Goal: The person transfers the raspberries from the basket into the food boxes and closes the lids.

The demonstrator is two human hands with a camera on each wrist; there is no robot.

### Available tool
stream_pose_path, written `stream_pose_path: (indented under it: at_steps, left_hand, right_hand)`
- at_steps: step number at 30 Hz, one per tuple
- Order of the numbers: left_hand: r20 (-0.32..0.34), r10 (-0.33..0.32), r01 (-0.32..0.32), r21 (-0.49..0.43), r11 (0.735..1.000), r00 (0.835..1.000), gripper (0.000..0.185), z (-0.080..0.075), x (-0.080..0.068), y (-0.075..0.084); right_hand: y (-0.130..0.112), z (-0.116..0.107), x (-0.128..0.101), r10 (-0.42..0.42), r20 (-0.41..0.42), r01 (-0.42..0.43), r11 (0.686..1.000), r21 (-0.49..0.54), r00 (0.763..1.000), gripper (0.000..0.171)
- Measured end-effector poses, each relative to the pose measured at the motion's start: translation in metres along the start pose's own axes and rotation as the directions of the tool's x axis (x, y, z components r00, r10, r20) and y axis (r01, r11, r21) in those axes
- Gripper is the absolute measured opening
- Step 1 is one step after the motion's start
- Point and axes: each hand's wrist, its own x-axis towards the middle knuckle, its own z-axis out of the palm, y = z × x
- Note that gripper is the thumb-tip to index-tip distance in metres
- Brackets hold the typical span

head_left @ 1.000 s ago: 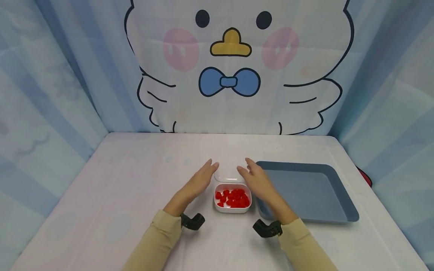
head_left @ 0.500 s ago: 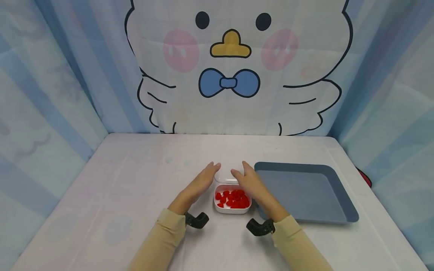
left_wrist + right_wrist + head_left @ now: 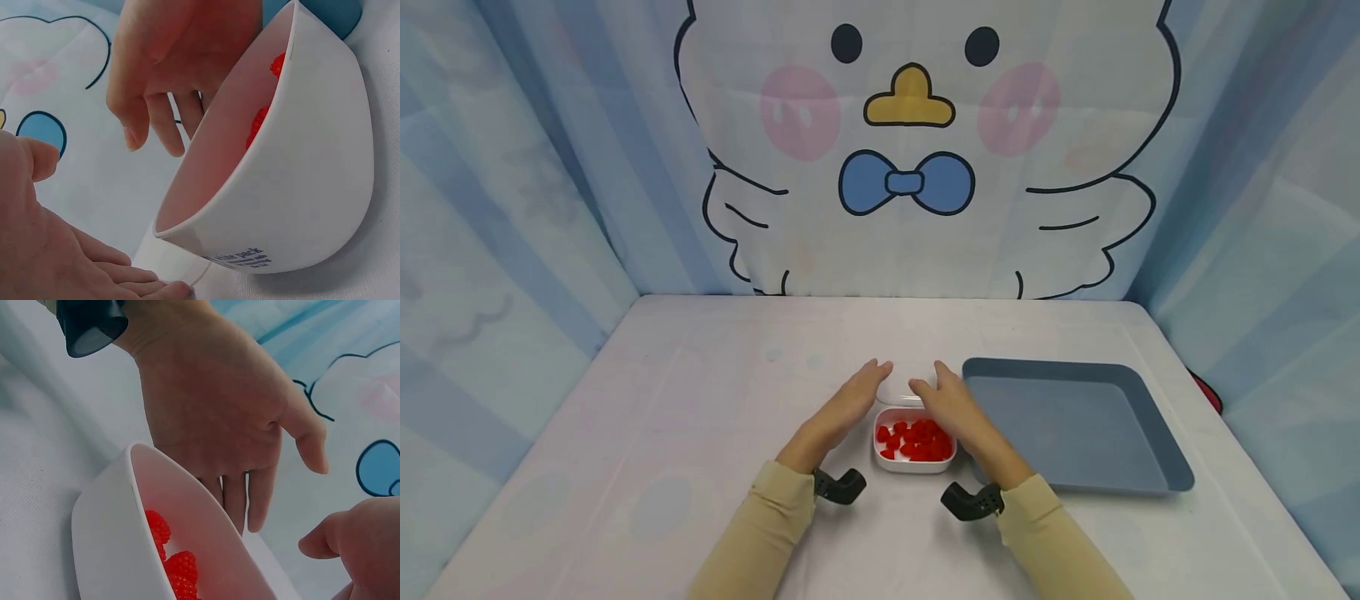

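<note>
White dish (image 3: 914, 462) of red raspberries (image 3: 916, 440), just left of blue tray (image 3: 1078, 425); clear lid (image 3: 901, 389) directly behind dish, left hand (image 3: 842, 406) and right hand (image 3: 950, 405) flanking, fingers relaxed, holding nothing; lid pickup judged in hand, needing both-sided pinch.

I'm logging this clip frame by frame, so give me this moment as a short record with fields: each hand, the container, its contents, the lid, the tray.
left hand: open, fingertips at lid's left edge
right hand: open, fingers at lid's right edge
container: white, uncovered, between both hands
contents: red raspberries
lid: clear, flat on table behind container
tray: blue, right of container
</note>
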Motion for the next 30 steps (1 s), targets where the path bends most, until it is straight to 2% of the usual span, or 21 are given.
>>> stream_pose_path:
  at_steps: [11, 18, 25, 30]
  left_hand:
    - [-0.055, 0.004, -0.007, -0.051, 0.999, 0.998, 0.072, -0.002, -0.001, 0.001]
    - [-0.099, 0.029, -0.038, -0.092, 0.995, 0.995, 0.071, -0.004, -0.001, 0.002]
    - [-0.150, 0.100, -0.125, -0.163, 0.979, 0.984, 0.062, -0.006, 0.002, 0.002]
    - [-0.209, 0.158, -0.186, -0.120, 0.975, 0.965, 0.053, -0.006, 0.002, 0.000]
  right_hand:
    - [-0.001, 0.000, 0.001, -0.015, -0.030, 0.016, 1.000, 0.027, 0.999, 0.072]
    - [-0.003, -0.002, -0.001, -0.031, -0.074, 0.034, 0.999, 0.035, 0.997, 0.068]
    - [-0.004, -0.007, -0.002, -0.106, -0.147, 0.119, 0.989, 0.086, 0.983, 0.061]
    - [-0.007, -0.011, -0.006, -0.132, -0.197, 0.157, 0.981, 0.115, 0.971, 0.057]
